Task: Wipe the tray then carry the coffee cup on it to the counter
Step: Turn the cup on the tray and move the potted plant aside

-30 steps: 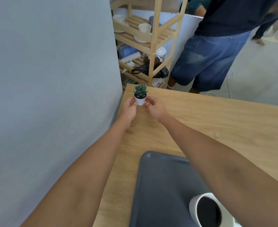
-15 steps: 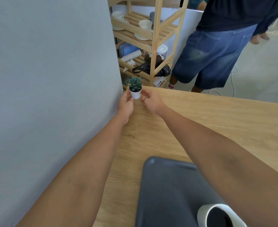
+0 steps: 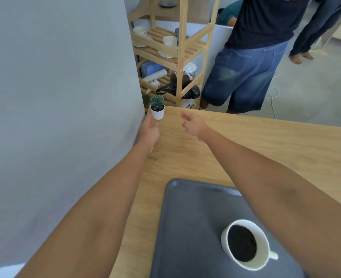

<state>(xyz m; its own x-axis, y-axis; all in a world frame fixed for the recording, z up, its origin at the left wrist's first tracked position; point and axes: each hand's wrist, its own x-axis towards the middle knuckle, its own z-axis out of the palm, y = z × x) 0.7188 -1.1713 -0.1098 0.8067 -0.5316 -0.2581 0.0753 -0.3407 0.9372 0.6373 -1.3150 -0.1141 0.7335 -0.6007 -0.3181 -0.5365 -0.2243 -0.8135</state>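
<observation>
A dark grey tray [image 3: 187, 221] lies on the wooden table [image 3: 266, 149] near me. A white coffee cup [image 3: 245, 244] full of dark coffee stands on the tray's right part. A small succulent in a white pot [image 3: 157, 108] sits at the table's far left corner. My left hand [image 3: 150, 130] is just below the pot, fingers open, its fingertips at the pot's left side. My right hand [image 3: 193, 123] hovers to the right of the pot, apart from it, fingers spread and empty. No cloth is visible.
A grey wall [image 3: 55, 97] runs along the table's left side. Behind the table stands a wooden shelf [image 3: 179, 49] with cups and plates. A person in blue shorts [image 3: 243, 73] stands beyond the table's far edge.
Both hands moved the potted plant toward the far left corner and have let go. My right hand has pulled back to the right; the left stays beside the pot.
</observation>
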